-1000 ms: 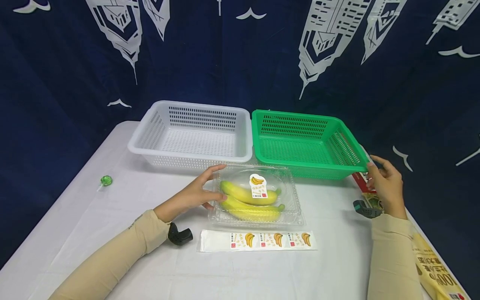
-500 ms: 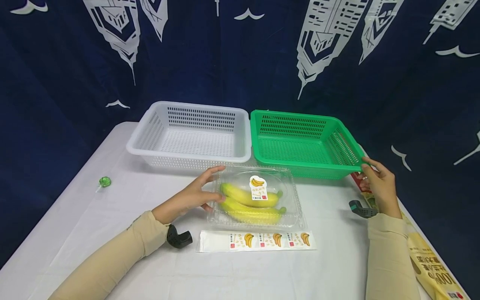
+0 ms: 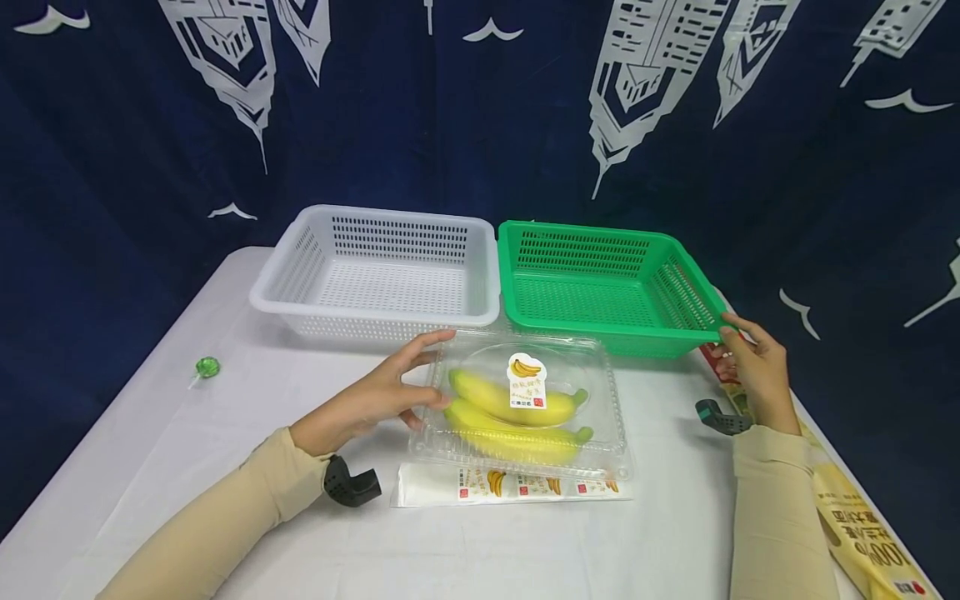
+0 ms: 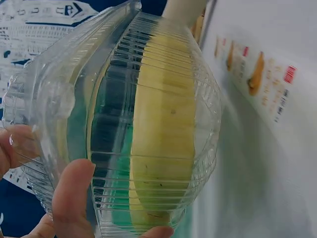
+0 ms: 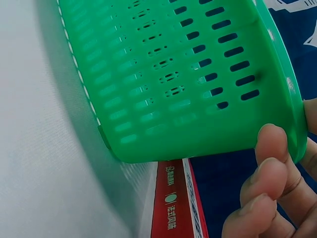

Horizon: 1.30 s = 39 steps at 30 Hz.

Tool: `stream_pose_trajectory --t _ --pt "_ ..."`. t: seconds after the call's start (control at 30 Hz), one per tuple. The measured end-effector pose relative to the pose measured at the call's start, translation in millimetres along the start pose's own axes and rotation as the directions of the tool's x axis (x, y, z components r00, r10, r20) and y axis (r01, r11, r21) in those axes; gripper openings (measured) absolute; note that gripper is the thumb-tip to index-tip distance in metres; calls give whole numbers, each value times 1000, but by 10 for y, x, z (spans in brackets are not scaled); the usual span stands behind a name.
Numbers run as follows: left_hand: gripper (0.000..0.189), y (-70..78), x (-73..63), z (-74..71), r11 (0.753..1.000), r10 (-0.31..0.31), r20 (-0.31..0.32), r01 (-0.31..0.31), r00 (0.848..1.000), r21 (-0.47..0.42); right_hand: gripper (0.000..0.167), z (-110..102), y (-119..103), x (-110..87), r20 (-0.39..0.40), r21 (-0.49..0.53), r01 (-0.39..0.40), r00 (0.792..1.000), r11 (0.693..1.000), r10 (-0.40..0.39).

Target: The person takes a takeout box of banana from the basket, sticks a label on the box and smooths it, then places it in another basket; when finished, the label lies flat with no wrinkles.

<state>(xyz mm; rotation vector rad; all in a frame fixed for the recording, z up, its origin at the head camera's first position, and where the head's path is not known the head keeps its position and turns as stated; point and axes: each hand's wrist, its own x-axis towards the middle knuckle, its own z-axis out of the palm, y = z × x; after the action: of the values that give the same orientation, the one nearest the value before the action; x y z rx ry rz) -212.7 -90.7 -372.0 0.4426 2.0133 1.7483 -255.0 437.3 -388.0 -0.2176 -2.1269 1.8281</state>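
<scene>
My left hand (image 3: 382,387) grips the left edge of a clear plastic clamshell box (image 3: 603,392), thumb in front and fingers behind. Two bananas (image 3: 510,425) lie inside, and a white banana label (image 3: 527,382) is stuck on its lid. The left wrist view shows the box tilted and raised off the table, with a banana (image 4: 166,109) seen through the ribbed wall. My right hand (image 3: 757,371) pinches the near right corner of the green basket (image 3: 615,337), its fingers (image 5: 271,144) under the rim in the right wrist view. A strip of banana labels (image 3: 431,492) lies partly under the box.
A white basket (image 3: 375,312) stands left of the green one. A green-wrapped lollipop (image 3: 207,367) lies on the left of the white table (image 3: 480,554). Along the right edge are a red package (image 5: 173,203) and a yellow bag (image 3: 862,517).
My left hand has lifted the clamshell box a little and brought it nearer and to the right, over part of the label strip. My right hand shifted slightly left and stays on the basket corner.
</scene>
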Motion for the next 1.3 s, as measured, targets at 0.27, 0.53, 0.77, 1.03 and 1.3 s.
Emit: stream_pose_trajectory --t 0.27,0.53,0.77,1.03,1.3 --pt "90 333 -42 -5 997 80 24 -80 996 8 22 3 -8 -12 8 22 4 1000 1000 -4" --pt "90 634 37 -40 989 141 13 -141 990 32 21 5 -5 -18 2 14 6 1000 1000 -6" --pt "89 838 194 -65 988 152 -38 -151 988 28 21 7 -1 -6 4 27 8 1000 1000 -8" --pt "87 1017 439 -62 989 146 -83 -146 986 6 21 -3 17 -5 -1 33 -20 1000 999 20" --pt "86 1105 724 -23 989 144 -129 -148 981 -21 21 -11 26 -5 -2 15 -20 1000 1000 21"
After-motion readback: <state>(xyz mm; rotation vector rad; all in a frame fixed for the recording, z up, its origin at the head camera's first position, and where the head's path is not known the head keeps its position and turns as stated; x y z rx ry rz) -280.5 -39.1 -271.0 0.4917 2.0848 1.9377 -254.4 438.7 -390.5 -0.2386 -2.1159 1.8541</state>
